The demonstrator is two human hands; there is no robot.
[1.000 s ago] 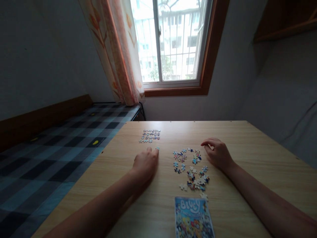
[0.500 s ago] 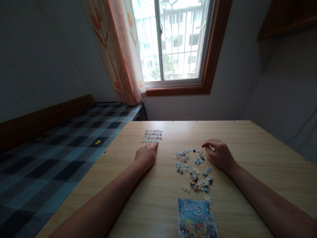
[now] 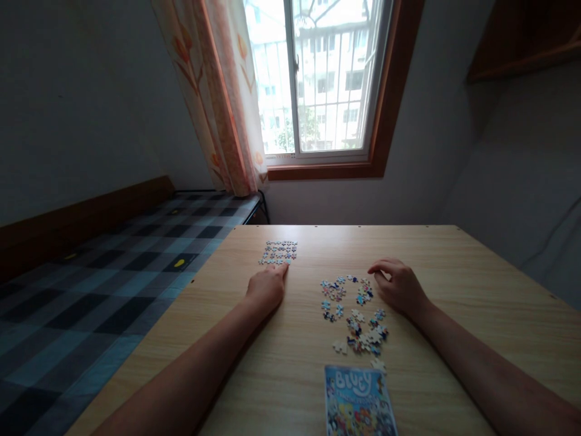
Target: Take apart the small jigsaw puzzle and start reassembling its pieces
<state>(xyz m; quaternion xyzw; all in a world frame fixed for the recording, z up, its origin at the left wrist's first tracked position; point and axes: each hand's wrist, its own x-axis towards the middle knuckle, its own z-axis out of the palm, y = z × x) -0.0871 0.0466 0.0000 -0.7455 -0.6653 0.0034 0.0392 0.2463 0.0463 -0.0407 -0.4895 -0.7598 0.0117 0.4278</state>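
Observation:
My left hand [image 3: 267, 287] rests on the far left of the table, fingers mostly curled. Its fingertip presses on a light blue jigsaw piece [image 3: 288, 262] at the right end of the nearest row of laid-out pieces [image 3: 278, 249]. My right hand [image 3: 397, 283] lies on its side with nothing in it, fingers loosely bent and a gap between thumb and forefinger. Just left of it, loose jigsaw pieces [image 3: 333, 292] are scattered, some face up. Nearer to me is a denser pile [image 3: 368, 336], where several pieces show their pale backs.
A picture box or card marked "Bluey" [image 3: 358, 402] lies at the near edge of view on the wooden table [image 3: 254, 387]. To the left stands a bed with a checked cover [image 3: 131, 272]. Behind the table are a window [image 3: 333, 79] and a curtain [image 3: 227, 115].
My left hand has slid the light blue piece away from me, up to the end of the nearest row. The right hand has stayed in place. The view has shifted slightly.

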